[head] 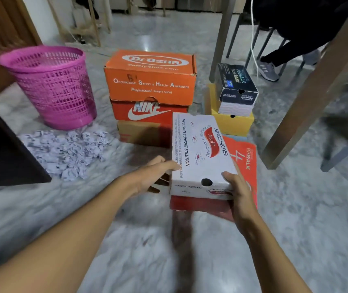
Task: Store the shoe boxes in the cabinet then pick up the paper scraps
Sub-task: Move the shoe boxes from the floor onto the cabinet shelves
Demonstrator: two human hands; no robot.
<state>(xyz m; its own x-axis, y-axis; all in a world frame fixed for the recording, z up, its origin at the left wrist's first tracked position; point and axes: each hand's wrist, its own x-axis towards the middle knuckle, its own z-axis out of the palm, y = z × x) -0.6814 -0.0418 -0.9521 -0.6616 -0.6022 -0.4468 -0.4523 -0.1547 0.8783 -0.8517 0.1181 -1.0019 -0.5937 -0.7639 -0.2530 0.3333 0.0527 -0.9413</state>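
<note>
Marble floor (296, 229), grey-white veined and glossy, carries everything in view. Motion blur in the foreground.

White Skechers shoe box (200, 149) (white lid, red base) sits mid-frame, long axis pointing away from the camera, held in both hands. It looks clear of the floor, with a shadow below it.
- left hand (152, 176): on the box's left side near the near corner, thumb at the lid edge, fingers curled against the side.
- right hand (239, 193): wrapped round the near right corner, thumb on the lid, fingers underneath.

Orange-red GOwalk box (245, 157) lies flat on the floor, just right of the held box and partly under it.

Behind, two stacks:
- orange Dr.Osha box (149, 81) on red Nike box (147, 113) on brown box (141, 134).
- navy GOwalk sandal box (235, 85) on yellow box (232, 123), set skewed across it. Can't tell what sits below the yellow one.

Left side: pink mesh basket (56, 87) stands upright, and the paper scraps (67, 149) are piled on the floor right in front of it. Dark brown cabinet (1, 149) cuts in at the left frame edge, touching the scrap pile's left side.

Right side: slanted wooden table leg (312, 98), grey chair leg (344, 149), white cable (253, 39) hanging down. A seated person in dark trousers, grey sneaker (268, 70) on the floor beyond the navy box.
</note>
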